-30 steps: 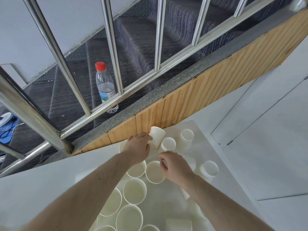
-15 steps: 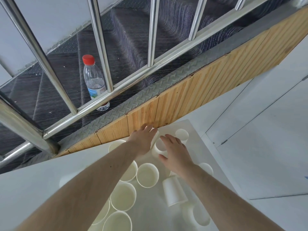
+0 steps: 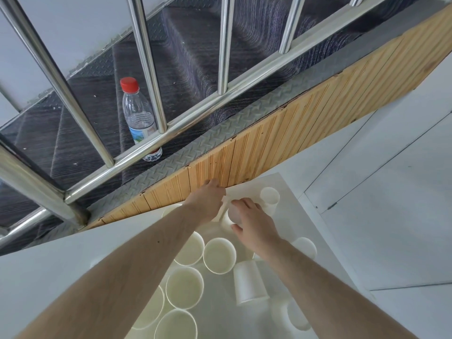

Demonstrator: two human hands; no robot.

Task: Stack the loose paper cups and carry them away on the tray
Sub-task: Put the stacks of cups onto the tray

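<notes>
**Two hands meet over a cup at the table's far edge**

While both forearms are stretched over the white table point(image 3: 61, 270), a paper cup point(image 3: 226, 212) is grasped between the two hands near the far edge. The left hand point(image 3: 208, 204) is curled against the cup's left side, though how far its fingers wrap round cannot be told, since they are hidden behind the hand. The right hand point(image 3: 254, 225) is closed on the same cup from the right, thumb and fingers bent round its wall.

Just beyond the grip, to its right, an upright cup point(image 3: 269, 195) is seen standing on the table. Directly below the grip, nearer the person, two open cups point(image 3: 219, 255) are set side by side, rims up. Right of those, under the right wrist, an upturned cup point(image 3: 249, 282) is found with its base raised. Further cups point(image 3: 184, 287) are spread toward the near edge, well apart from the grip.

Beyond the hands, wooden panelling point(image 3: 281, 140) is met by the table's edge. Above it, behind a steel railing point(image 3: 171, 128), a red-capped water bottle point(image 3: 139, 118) is stood on a carpeted stair.
</notes>
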